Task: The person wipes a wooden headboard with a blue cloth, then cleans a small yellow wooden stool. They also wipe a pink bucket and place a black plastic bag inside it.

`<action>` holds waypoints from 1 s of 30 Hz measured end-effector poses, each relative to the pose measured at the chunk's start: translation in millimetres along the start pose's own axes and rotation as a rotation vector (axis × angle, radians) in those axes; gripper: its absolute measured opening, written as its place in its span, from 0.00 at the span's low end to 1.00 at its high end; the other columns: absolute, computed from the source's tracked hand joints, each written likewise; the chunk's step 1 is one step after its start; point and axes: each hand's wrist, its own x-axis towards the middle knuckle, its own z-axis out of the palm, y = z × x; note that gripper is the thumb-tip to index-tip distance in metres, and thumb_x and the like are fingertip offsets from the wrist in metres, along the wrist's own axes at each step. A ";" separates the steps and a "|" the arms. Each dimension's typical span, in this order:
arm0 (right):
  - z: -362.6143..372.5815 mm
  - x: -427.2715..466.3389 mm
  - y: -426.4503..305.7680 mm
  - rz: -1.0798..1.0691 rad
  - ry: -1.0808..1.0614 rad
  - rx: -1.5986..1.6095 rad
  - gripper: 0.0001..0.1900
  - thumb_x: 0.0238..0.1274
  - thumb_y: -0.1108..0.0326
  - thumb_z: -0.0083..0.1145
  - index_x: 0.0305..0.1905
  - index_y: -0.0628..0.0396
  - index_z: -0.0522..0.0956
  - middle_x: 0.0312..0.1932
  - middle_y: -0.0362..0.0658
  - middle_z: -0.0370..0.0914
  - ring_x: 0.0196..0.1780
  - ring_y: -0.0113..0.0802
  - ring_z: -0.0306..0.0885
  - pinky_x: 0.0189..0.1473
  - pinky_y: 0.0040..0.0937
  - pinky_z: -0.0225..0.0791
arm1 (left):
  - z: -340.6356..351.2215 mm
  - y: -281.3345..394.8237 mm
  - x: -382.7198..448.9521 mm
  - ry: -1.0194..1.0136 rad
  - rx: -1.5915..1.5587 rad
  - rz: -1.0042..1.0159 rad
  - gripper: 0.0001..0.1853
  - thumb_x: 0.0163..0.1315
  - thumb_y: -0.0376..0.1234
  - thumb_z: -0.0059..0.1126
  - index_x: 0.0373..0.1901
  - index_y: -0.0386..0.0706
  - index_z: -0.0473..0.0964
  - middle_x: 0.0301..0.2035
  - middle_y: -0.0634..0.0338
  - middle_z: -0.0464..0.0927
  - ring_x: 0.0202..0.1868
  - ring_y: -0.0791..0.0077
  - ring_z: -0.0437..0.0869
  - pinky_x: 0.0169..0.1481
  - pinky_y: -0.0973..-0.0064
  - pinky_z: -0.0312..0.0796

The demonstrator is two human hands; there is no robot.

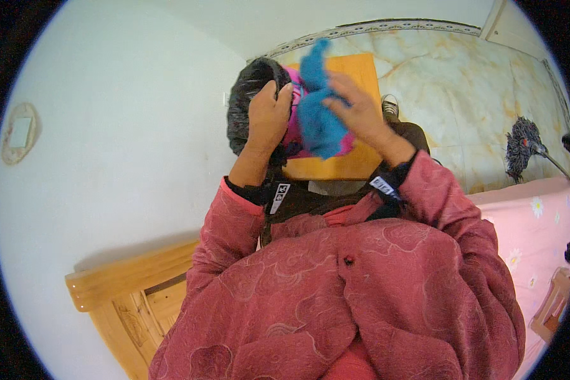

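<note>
My left hand point(269, 111) grips the rim of a black crinkled bag or cover point(240, 111), whose exact kind I cannot tell. A bright pink item with dark marks point(293, 121) shows at its edge, partly hidden behind a fluffy blue cloth point(319, 121). With thumb and fingers, my right hand point(356, 107) pinches the blue cloth near its middle; both are blurred. One narrow end of the cloth sticks up beyond my fingers. All of this is above a yellow wooden tabletop or stool seat point(361, 69).
A white wall point(123, 118) rises close on the left. A wooden headboard point(133, 270) stands at lower left. At right are a bed with a pink flowered sheet point(513, 223) and a dark mop point(522, 147) on the marbled tile floor point(437, 85). My shoe point(390, 105) shows beside the yellow top.
</note>
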 end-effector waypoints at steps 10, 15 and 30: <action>-8.4 -69.8 79.6 0.803 0.047 0.108 0.18 0.68 0.63 0.53 0.57 0.59 0.76 0.59 0.55 0.75 0.66 0.53 0.68 0.67 0.41 0.60 | -0.2 18.5 0.8 -0.013 -0.008 -0.022 0.20 0.66 0.43 0.53 0.28 0.32 0.70 0.25 0.36 0.73 0.31 0.39 0.77 0.37 0.55 0.68; 22.3 -51.3 34.2 0.168 0.086 -0.115 0.19 0.68 0.62 0.54 0.59 0.58 0.75 0.58 0.57 0.75 0.65 0.52 0.69 0.67 0.40 0.60 | 10.9 27.7 -4.3 -0.058 0.129 0.052 0.21 0.62 0.46 0.58 0.31 0.34 0.71 0.29 0.37 0.77 0.35 0.38 0.79 0.39 0.54 0.69; -18.4 12.6 16.8 0.590 -0.096 -0.019 0.30 0.63 0.43 0.56 0.56 0.61 0.77 0.47 0.56 0.81 0.52 0.47 0.79 0.55 0.37 0.69 | 63.4 43.8 -62.1 -0.390 0.263 0.298 0.14 0.59 0.32 0.56 0.41 0.38 0.63 0.32 0.46 0.78 0.36 0.46 0.83 0.38 0.54 0.74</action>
